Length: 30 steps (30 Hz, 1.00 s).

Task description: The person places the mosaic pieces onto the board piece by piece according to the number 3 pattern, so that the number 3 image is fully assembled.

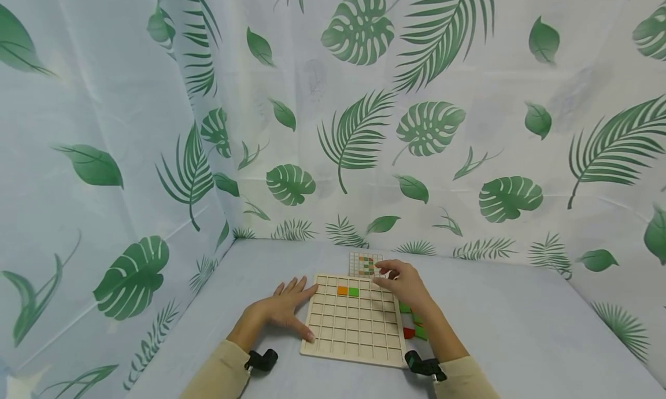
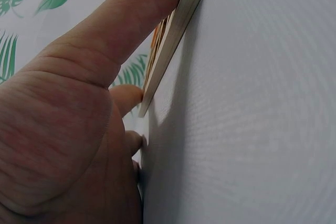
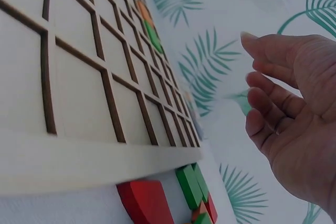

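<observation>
A pale wooden grid board (image 1: 351,335) lies on the table in front of me. An orange tile (image 1: 341,290) and a green tile (image 1: 353,292) sit side by side in its second row from the far edge. My left hand (image 1: 278,309) rests at the board's left side, fingers spread; its thumb (image 2: 142,22) and index finger touch the edge. Over the board's far right corner hovers my right hand (image 1: 408,286), palm facing left, with loosely bent fingers apart from the thumb. The right wrist view shows nothing between them.
Beyond the board lies a small card (image 1: 355,260) printed with a grid and coloured squares. Along the board's right side, partly under my right forearm, are several loose pieces, among them a red block (image 3: 147,203) and a green block (image 3: 190,184). A leaf-patterned curtain (image 1: 359,139) stands behind the table.
</observation>
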Each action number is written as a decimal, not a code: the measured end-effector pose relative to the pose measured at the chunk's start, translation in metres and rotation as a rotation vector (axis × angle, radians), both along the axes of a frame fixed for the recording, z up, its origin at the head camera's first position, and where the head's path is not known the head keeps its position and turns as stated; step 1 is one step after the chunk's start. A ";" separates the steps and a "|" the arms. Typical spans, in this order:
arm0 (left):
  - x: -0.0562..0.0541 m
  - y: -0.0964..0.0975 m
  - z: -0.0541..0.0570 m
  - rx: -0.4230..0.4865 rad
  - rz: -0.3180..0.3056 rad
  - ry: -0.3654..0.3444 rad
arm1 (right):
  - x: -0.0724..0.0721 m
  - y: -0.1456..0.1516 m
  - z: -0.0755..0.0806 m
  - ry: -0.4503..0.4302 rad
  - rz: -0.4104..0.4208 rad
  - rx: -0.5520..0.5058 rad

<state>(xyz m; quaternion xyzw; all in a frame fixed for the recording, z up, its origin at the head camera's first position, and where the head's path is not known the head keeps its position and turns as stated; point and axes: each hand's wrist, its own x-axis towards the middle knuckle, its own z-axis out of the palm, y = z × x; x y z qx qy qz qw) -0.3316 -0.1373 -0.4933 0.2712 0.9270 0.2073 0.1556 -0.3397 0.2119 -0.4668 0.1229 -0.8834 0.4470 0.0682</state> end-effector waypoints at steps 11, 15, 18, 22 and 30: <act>-0.001 0.000 0.000 -0.006 0.007 0.004 | -0.002 0.028 0.000 0.006 -0.016 0.033; -0.001 0.000 -0.001 0.002 0.005 0.001 | -0.001 0.037 -0.001 -0.019 -0.018 0.042; 0.000 0.000 -0.001 0.008 0.000 0.002 | 0.000 0.043 -0.003 -0.035 -0.028 0.041; 0.000 0.000 -0.001 0.011 -0.011 0.009 | -0.003 0.049 -0.008 -0.064 -0.058 0.052; -0.001 0.000 -0.002 0.005 -0.013 0.016 | -0.006 0.057 -0.015 -0.104 -0.081 0.059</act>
